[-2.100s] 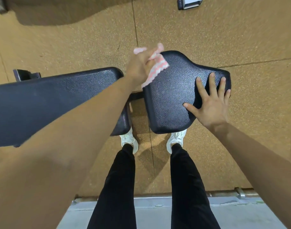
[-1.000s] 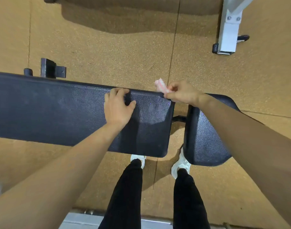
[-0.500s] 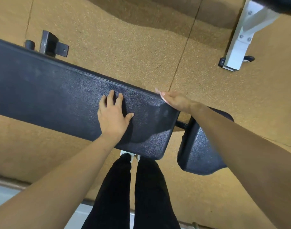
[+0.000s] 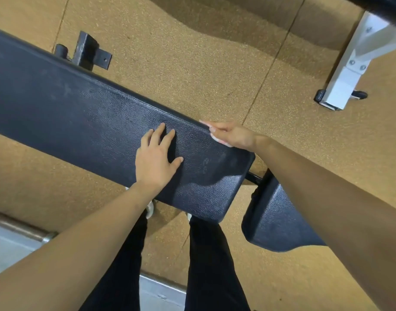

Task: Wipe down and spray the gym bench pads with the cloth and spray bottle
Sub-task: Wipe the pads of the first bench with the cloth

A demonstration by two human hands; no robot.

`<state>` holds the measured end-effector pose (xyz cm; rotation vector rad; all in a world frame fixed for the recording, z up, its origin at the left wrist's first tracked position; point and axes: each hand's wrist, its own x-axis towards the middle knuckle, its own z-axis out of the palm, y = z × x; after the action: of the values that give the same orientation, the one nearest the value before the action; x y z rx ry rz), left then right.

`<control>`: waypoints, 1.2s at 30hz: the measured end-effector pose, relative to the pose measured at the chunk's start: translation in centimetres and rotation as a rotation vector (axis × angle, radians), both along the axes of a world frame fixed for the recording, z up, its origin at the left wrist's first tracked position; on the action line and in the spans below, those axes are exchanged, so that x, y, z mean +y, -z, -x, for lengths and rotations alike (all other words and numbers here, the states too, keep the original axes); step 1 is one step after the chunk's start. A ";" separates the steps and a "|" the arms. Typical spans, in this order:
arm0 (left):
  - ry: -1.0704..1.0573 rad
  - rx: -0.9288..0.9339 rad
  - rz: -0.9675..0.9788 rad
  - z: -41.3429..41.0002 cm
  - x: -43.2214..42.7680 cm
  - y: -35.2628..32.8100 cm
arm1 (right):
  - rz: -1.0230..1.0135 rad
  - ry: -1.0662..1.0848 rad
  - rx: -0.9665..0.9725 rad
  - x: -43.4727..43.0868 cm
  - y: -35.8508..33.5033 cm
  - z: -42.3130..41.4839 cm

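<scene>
Creeping a little further from the end of the long pad [image 4: 80, 113], the right hand [image 4: 234, 134] presses the cloth [image 4: 215, 138] against that pad's far edge, fingers curled round it, so only pale scraps show. The left hand [image 4: 156, 159] stays flat mid-pad, fingers released and spread. Past the long pad's end lies the seat pad [image 4: 275, 227], partly hidden by the right forearm. Beyond the far edge, a black bracket [image 4: 89, 55] and a white frame leg [image 4: 340, 86] stand on the speckled floor [image 4: 192, 52].

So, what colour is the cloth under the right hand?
Pale pink and white. Only edges of the cloth show beneath the right hand, in the head view.
</scene>
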<state>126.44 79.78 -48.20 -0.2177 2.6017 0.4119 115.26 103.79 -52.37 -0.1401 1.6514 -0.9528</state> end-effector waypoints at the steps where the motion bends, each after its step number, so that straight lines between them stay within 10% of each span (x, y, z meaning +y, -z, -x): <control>1: 0.015 -0.005 -0.020 0.1 -0.5 -0.1 | 0.002 0.005 0.005 -0.7 0.0 0.3; 19: -0.429 -0.005 0.042 3.4 -28.1 -1.3 | -0.059 -0.043 0.037 -21.8 0.6 6.7; 36: -0.331 -0.191 0.110 5.1 -38.2 0.8 | -0.145 -0.083 0.118 -42.5 0.2 12.5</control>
<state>121.37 41.61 -48.95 -0.6961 2.4037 0.3421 102.78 61.30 -52.61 -0.1681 1.8025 -0.7716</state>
